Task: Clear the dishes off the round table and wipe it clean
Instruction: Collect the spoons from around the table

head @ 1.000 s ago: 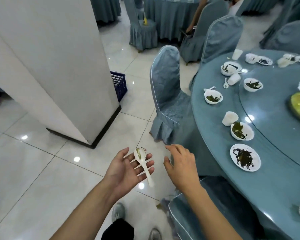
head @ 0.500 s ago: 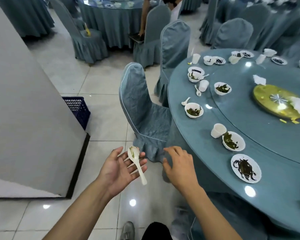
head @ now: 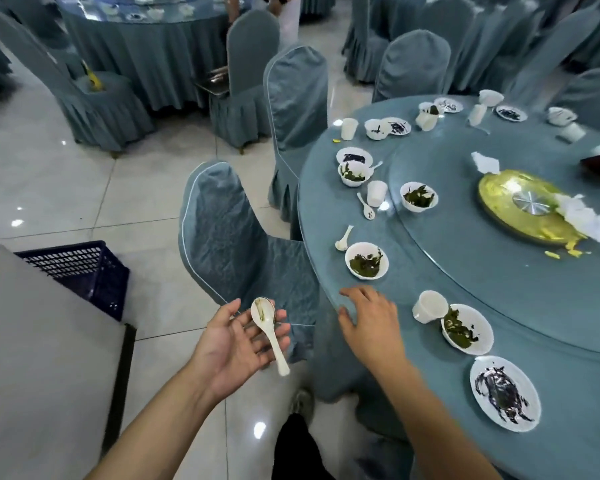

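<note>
Since a second ago we are turning back toward the table (head: 499,306), and our right hand (head: 371,323), which was hanging over the floor, is now reaching over the table's near edge with fingers spread and holding nothing. Our left hand (head: 236,344) is lying palm up, fingers loosely open, still carrying the spoon (head: 269,330) across them. We are judging that clearing is barely begun, since bowls, cups, plates and spoons are still sitting along the rim, the nearest bowl (head: 367,260) just beyond our right fingertips.
</note>
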Demonstrator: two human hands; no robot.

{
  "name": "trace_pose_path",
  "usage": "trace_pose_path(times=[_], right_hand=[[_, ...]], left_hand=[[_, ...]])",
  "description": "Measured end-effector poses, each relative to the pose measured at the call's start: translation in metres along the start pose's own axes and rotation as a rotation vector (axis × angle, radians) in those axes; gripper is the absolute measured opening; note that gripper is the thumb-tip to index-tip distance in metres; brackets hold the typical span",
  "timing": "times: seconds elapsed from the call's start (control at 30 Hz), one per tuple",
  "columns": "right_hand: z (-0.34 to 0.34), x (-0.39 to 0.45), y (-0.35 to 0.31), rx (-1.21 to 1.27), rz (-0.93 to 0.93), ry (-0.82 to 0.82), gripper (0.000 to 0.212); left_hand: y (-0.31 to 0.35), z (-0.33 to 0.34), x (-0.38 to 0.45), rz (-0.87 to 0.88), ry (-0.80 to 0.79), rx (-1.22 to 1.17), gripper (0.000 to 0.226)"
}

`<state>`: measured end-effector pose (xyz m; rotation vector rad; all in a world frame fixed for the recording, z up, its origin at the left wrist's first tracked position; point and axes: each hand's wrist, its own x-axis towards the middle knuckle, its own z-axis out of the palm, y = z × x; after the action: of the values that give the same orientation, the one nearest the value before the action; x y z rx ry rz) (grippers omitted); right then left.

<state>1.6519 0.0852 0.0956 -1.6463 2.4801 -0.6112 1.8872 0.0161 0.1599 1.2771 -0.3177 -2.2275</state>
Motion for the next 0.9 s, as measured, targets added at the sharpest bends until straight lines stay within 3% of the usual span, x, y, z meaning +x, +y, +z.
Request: trace_pose_path(times=[0.47,0.9], right_hand=[[0.027,0.208,0.081,-0.082,0.056,-0.192,0.026],[0.085,0.316,0.102,-0.318,-0.204,-0.530,0.033]], left_hand=[[0.072,0.093,0.145,-0.093,0.037,0.070,0.057],[0.116,0.125,0.255,-0.246,0.036,0.155,0.058]])
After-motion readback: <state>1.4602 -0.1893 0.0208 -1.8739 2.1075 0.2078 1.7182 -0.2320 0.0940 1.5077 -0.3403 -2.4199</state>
